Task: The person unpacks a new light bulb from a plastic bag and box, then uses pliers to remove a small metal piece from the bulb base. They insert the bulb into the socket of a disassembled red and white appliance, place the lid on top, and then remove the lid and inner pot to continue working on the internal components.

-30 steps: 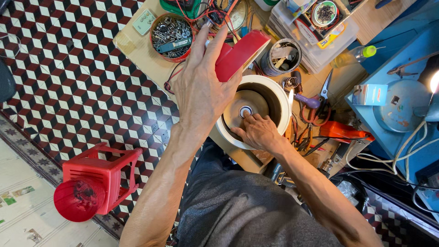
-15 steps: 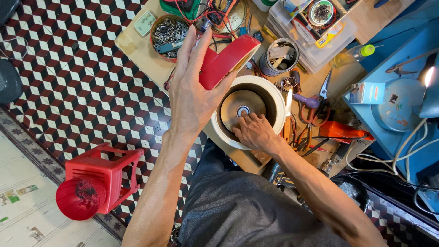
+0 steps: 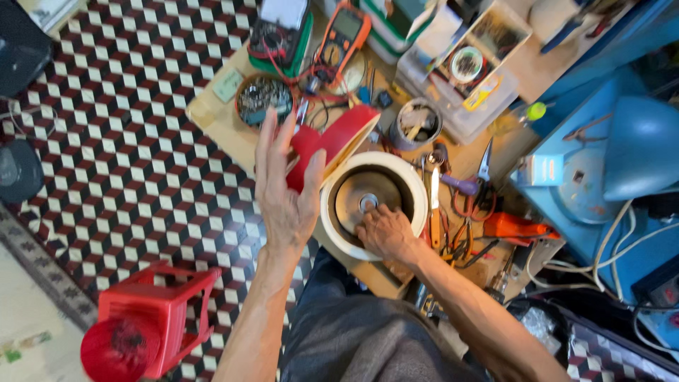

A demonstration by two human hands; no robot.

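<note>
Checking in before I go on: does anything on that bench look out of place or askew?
The red lid is off the white round appliance, held tilted by the left hand. The right hand rests inside the open pot. Pliers and scissors lie scattered beside it, with tangled wires near the meters.

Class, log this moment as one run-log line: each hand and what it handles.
left hand: holds red plastic lid raised | right hand: inside round white appliance body, by its central metal hub | wooden table

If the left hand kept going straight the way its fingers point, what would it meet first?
The left hand, holding the red lid, points up the picture toward the round dish of small metal parts, probably the first thing in line. The hand looks raised above the wooden board, so it might pass over.
</note>
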